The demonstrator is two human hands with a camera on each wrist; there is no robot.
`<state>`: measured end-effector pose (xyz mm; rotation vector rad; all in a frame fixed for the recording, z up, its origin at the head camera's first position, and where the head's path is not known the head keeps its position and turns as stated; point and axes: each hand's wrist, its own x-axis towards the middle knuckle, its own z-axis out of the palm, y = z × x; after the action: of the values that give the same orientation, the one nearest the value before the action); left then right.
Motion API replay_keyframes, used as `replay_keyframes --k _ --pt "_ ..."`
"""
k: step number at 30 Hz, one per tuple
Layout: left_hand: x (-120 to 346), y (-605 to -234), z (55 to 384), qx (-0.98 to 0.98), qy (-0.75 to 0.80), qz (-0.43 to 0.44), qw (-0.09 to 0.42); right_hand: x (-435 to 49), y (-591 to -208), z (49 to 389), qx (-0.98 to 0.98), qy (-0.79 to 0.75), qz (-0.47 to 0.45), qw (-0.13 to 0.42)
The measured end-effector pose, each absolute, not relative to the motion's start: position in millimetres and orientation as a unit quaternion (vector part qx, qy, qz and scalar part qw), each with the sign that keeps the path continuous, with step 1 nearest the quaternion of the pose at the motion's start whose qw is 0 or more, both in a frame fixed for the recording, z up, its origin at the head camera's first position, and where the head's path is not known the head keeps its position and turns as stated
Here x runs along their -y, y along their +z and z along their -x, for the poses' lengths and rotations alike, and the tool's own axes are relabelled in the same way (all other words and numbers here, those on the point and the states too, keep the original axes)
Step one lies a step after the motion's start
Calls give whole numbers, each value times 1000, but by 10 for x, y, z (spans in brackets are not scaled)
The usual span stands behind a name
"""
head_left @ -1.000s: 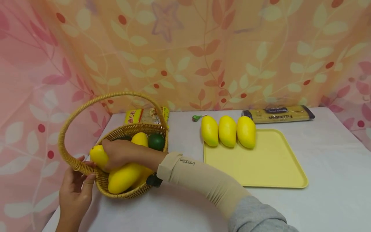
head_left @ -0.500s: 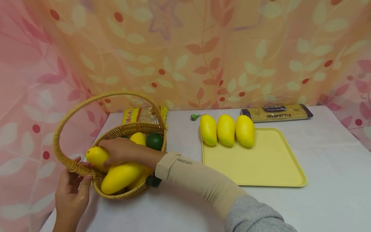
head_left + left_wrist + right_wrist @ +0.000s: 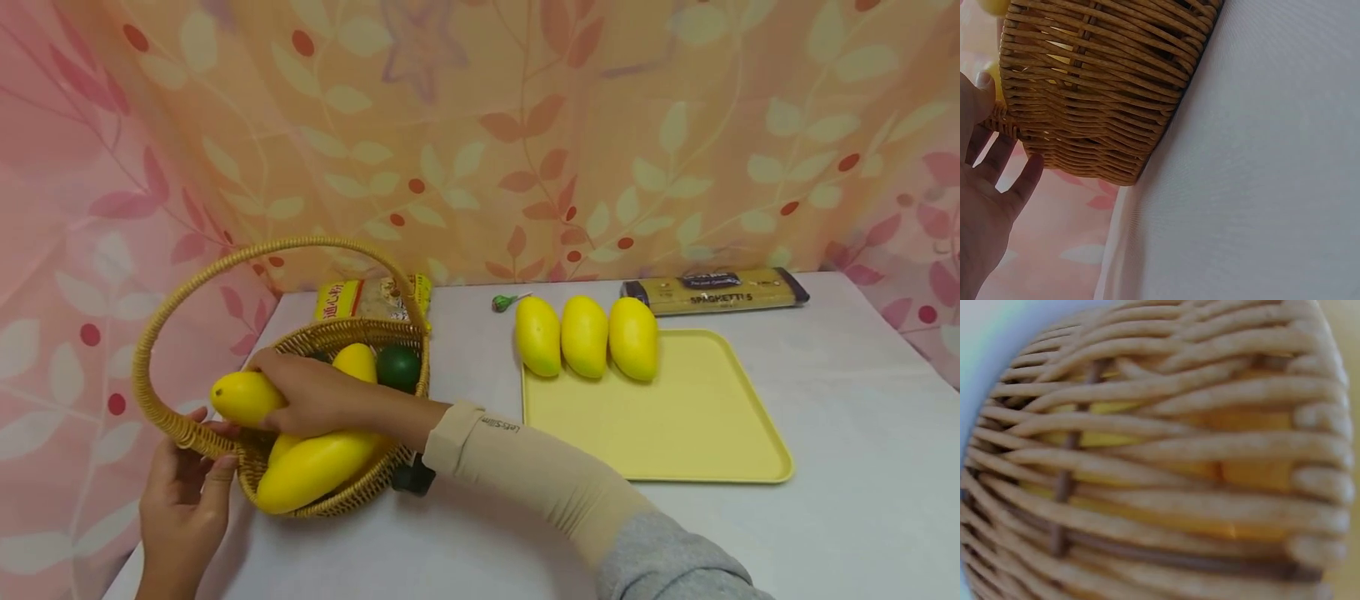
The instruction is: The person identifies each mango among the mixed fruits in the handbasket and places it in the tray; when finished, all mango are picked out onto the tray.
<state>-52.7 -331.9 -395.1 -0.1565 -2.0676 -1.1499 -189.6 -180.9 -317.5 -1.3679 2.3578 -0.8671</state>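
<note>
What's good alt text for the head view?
A right hand grips a yellow mango at a wicker basket; the left hand holds the basket near the base of its handle. Three more mangoes sit at the far edge of a yellow tray.

The left hand holds the wicker basket at the rim, thumb set opposite the fingers. The basket stands near an edge of the white tabletop; beyond that edge hangs pink leaf-patterned cloth. Yellow fruit shows over the rim and through the weave.
</note>
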Motion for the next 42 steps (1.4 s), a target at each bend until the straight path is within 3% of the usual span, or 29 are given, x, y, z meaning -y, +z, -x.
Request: replay_keyframes --k 10,24,35,42 --pt "3335 -4004 543 776 -486 108 387 1525 -3204 1885 -770 -424 468 88" --pt "3308 -3972 527 797 -457 81 388 1057 -3232 1940 -664 -592 446 94" --pt "3290 -3931 496 828 -430 19 359 748 -3317 1969 -670 -613 404 107" --pt "3296 -3929 500 823 -431 33 369 598 -3347 2005 -655 -640 388 103"
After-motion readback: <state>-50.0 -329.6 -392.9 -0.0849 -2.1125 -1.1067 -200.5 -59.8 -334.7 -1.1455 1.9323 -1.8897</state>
